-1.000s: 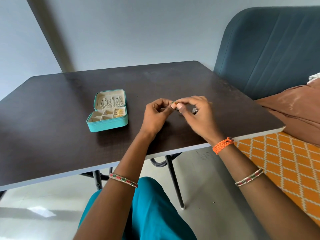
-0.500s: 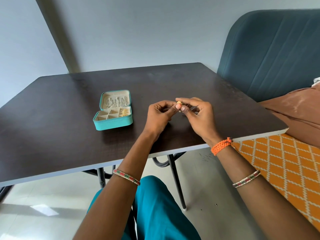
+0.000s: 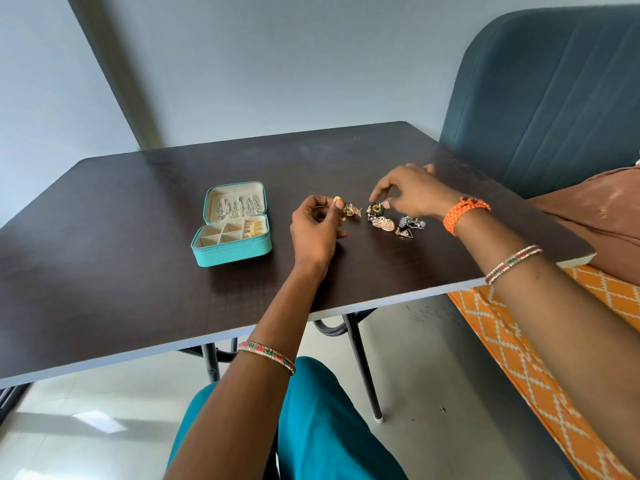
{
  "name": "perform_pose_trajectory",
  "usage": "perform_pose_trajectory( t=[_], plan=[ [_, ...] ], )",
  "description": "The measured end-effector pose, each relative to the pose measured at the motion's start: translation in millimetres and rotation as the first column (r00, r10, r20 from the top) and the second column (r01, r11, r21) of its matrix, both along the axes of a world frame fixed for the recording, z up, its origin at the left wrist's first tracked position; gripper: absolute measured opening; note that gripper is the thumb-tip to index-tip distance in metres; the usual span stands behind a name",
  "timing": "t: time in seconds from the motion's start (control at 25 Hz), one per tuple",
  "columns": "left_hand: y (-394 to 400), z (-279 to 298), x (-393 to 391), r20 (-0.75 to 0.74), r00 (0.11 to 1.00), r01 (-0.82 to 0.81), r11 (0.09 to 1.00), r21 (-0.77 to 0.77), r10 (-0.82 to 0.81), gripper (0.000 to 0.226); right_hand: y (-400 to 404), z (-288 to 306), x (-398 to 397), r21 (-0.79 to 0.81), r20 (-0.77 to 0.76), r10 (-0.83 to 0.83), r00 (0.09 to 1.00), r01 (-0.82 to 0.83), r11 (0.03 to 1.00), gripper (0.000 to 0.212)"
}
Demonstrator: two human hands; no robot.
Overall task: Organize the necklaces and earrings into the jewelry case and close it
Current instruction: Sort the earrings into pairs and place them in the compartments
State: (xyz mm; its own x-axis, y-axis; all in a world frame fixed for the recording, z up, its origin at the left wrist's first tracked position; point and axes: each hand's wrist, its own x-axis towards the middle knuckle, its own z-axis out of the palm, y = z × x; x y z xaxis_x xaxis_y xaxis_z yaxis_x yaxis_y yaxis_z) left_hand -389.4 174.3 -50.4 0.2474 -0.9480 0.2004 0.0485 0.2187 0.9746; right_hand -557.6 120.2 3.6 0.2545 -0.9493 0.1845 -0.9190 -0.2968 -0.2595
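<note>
A teal jewelry case (image 3: 231, 251) lies open on the dark table (image 3: 121, 265), with necklaces hung in its lid and gold earrings in one right compartment. My left hand (image 3: 317, 228) pinches a gold and green earring (image 3: 346, 207) between thumb and fingers, to the right of the case. My right hand (image 3: 412, 194) reaches over a small pile of earrings (image 3: 391, 221) on the table and pinches a dark green earring (image 3: 375, 208) at the pile's far left.
A blue upholstered chair back (image 3: 540, 98) stands right of the table, with brown fabric (image 3: 606, 216) and an orange patterned cloth (image 3: 519, 341) beside it. The table's front edge runs just before my forearms. Table legs (image 3: 363, 368) stand below.
My hands, which were together working one earring, have parted. The left keeps the earring; the right has moved right to the pile, which is now uncovered.
</note>
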Motion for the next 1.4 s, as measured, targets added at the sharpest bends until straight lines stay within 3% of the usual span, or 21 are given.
perform_pose_trajectory(
  t=[0.4, 0.48, 0.64, 0.84, 1.04, 1.2, 1.32, 1.4],
  plan=[
    [1.3, -0.5, -0.6, 0.084, 0.996, 0.033, 0.999, -0.03, -0.031, 0.009, -4.5, -1.2, 10.4, 0.053, -0.082, -0.01, 0.997, 0.014, 0.999, 0.017],
    [1.2, -1.0, -0.6, 0.083, 0.996, 0.03, 0.999, -0.029, -0.028, 0.009, -3.5, 3.2, 9.2, 0.078, 0.011, 0.008, 1.0, -0.009, 0.997, 0.015],
    [0.3, -1.3, -0.3, 0.077, 0.997, 0.021, 0.999, -0.027, -0.019, 0.009, 1.8, 6.8, 6.4, 0.087, 0.379, 0.049, 0.924, -0.088, 0.992, 0.018],
    [2.2, -0.2, -0.4, 0.079, 0.996, 0.034, 0.999, -0.038, -0.031, 0.009, 10.3, 8.9, 3.0, 0.117, 0.521, 0.072, 0.85, -0.154, 0.981, 0.02],
    [2.2, -1.1, 4.4, 0.079, 0.997, -0.015, 0.998, -0.061, 0.02, 0.004, 31.0, -3.0, 14.7, 0.062, 0.731, 0.105, 0.675, -0.219, 0.974, 0.018],
    [4.6, 2.5, 15.2, -0.049, 0.994, -0.099, 0.994, -0.055, 0.096, 0.012, 47.9, -18.2, 39.2, 0.128, 0.895, 0.015, 0.445, -0.288, 0.949, 0.02],
    [10.8, 5.8, 24.8, -0.154, 0.988, 0.024, 0.999, -0.026, -0.027, 0.009, 59.4, -25.5, 60.3, 0.182, 0.954, -0.088, 0.286, -0.322, 0.929, 0.018],
    [22.3, 6.1, 33.0, -0.097, 0.993, 0.058, 0.998, -0.031, -0.061, 0.005, 68.2, -32.6, 71.6, 0.166, 0.974, -0.106, 0.198, -0.318, 0.933, 0.016]
  ],
)
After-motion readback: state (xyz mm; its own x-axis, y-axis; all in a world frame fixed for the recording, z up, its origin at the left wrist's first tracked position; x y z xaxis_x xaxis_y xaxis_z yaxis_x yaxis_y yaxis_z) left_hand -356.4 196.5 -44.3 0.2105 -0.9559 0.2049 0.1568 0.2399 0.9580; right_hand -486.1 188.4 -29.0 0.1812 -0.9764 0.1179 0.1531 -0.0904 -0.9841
